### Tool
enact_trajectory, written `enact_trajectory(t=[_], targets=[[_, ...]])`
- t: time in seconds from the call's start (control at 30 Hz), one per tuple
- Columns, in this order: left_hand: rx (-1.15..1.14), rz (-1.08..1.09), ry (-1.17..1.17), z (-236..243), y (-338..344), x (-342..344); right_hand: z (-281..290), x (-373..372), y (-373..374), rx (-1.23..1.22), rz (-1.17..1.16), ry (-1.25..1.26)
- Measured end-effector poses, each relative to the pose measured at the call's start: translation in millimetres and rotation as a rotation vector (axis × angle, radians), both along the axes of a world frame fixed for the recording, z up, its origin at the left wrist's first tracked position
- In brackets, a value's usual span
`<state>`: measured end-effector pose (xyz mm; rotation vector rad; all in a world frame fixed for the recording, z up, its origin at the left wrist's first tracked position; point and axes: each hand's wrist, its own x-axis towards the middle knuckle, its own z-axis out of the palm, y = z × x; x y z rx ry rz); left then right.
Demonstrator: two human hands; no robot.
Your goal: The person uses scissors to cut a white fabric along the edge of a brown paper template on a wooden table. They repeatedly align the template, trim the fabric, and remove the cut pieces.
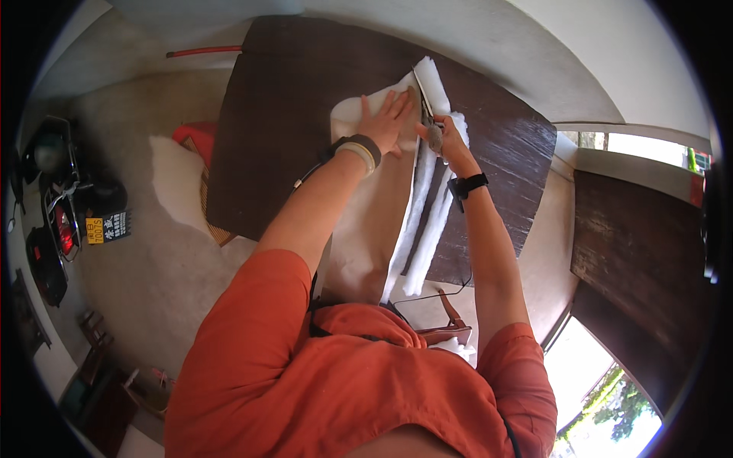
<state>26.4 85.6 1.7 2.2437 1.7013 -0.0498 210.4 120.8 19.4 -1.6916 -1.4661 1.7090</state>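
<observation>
A sheet of thick white batting (432, 82) lies on a dark wooden table (282, 99), with a tan paper-like sheet (370, 210) over much of it. My left hand (382, 122) presses flat on the sheets near their far end, fingers spread. In my right hand (452, 145) is a pair of scissors (425, 107), its blades pointing away from me along the tan sheet's right edge. How far the blades are apart is too small to tell. A narrow cut strip of batting (432, 240) runs along the right, a dark gap between it and the main piece.
At the table's near edge stands a wooden chair (447, 333), partly hidden by my body. A red cloth (200, 139) and a woven seat (205, 200) show at the left edge. A motorcycle (55, 217) is parked farther left. A red stick (202, 52) lies beyond the table.
</observation>
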Motion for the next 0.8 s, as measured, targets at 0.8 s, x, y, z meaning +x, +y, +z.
enact_trajectory(t=[0.8], targets=[[0.081,0.226,0.113,10,17,-55,84,115,-90,0.074,0.091,-0.036]])
